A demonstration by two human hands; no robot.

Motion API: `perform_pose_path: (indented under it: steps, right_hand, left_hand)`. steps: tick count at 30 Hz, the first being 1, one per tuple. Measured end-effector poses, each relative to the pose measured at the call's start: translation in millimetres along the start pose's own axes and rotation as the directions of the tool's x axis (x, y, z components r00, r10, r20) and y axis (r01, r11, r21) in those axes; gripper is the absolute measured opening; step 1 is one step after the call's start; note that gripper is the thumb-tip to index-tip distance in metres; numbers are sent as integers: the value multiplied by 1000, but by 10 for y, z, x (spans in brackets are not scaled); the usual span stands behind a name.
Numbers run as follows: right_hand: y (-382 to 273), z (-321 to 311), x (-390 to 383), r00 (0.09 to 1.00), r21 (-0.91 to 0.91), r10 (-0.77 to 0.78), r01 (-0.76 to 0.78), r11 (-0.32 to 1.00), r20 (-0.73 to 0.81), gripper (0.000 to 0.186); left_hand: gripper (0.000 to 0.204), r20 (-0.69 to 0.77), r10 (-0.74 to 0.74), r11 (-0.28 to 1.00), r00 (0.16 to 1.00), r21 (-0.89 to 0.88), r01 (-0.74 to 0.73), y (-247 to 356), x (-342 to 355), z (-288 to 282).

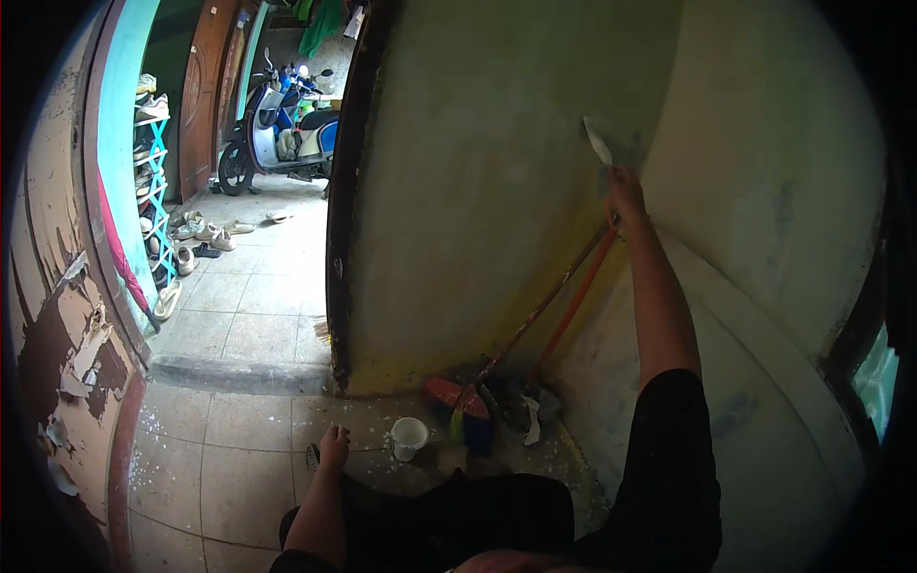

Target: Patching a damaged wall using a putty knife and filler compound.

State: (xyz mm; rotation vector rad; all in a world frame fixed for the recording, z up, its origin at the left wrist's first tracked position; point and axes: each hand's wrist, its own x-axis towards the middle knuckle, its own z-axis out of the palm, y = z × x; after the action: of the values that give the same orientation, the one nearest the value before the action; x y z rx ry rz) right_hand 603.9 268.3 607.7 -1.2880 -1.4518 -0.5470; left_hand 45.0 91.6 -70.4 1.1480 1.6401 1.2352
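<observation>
My right hand (626, 194) is raised to the wall (506, 143) near the corner, its fingers closed round a scraper. The scraper (597, 140) has a pale, narrow flat blade that points up and left over a grey smudged patch. Whether the blade touches the wall I cannot tell. Low at my left side, my left hand (334, 446) hovers over the tiled floor with loosely bent fingers and no visible object in it. A white tub (409, 438) stands on the floor to its right.
Below my right hand, a broom (460, 401) and an orange pole (576, 301) lean into the corner. Pale flakes (143, 449) litter the tiles. At left are a peeling door (86, 363), a raised sill (239, 374), a shoe rack (153, 191) and a scooter (287, 134).
</observation>
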Motion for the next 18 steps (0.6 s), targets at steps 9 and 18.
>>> perform_pose_path:
  steps: [9,18]
  right_hand:
    - [351,600,-1783,839,-68,226,-221,973,495,30]
    - [275,328,-1795,544,-373,316,-7,928,777,25]
  left_hand:
    - [34,-20,-46,999,999,11,47,162,-203,-147]
    - [34,8,-41,998,999,38,40,127,-183,-125]
